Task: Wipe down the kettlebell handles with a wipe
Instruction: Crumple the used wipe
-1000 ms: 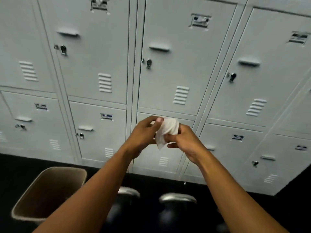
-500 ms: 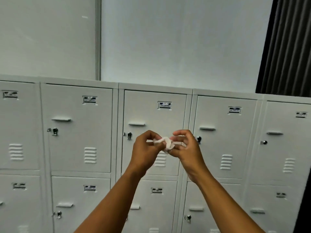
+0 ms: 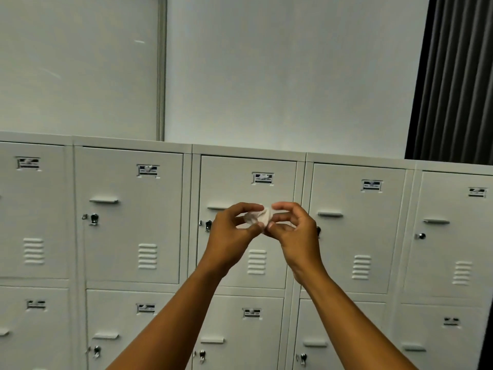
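Since a second ago the view has risen to the lockers [image 3: 133, 214], both hands, left hand [image 3: 232, 236] and right hand [image 3: 293, 236], pinching a seemingly balled wipe [image 3: 257, 217] at twelve o'clock.

Small crumpled white wipe [image 3: 256, 218], pinched between both hands' fingertips.

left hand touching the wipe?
Touching. Head view: left hand pinches the crumpled wipe between thumb and fingers, no gap showing.
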A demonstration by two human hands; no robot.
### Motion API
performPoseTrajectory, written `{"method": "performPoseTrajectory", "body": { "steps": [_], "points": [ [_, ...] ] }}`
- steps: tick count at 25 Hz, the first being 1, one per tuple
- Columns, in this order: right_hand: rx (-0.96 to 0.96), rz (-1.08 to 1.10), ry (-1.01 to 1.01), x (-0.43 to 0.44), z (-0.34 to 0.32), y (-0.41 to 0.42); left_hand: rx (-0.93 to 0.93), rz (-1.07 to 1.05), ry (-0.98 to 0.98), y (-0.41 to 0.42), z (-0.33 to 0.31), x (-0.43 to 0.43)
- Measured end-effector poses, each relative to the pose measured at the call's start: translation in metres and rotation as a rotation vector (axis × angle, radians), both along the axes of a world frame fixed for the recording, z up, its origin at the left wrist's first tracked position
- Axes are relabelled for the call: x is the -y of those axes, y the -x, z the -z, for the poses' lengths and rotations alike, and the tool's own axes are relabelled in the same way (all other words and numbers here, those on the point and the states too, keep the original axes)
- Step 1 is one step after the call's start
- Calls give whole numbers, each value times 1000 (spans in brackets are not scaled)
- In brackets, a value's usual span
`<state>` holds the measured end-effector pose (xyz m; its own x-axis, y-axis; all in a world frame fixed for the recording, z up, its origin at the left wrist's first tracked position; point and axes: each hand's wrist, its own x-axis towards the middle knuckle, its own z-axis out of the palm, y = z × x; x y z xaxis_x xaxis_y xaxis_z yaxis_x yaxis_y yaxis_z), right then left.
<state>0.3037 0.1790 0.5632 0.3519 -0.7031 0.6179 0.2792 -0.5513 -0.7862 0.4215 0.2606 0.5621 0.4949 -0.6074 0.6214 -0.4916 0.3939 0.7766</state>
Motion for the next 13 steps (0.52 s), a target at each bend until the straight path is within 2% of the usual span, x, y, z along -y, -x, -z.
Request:
{"method": "performPoseTrajectory", "body": {
  "steps": [6, 13],
  "points": [
    [-49, -97, 7, -24, 31, -44, 253, -194, -79, -36, 34, -37],
    [-276, -372, -44, -96, 143, -145, 215, -408, -376, -123, 146, -134]
  ]
}}
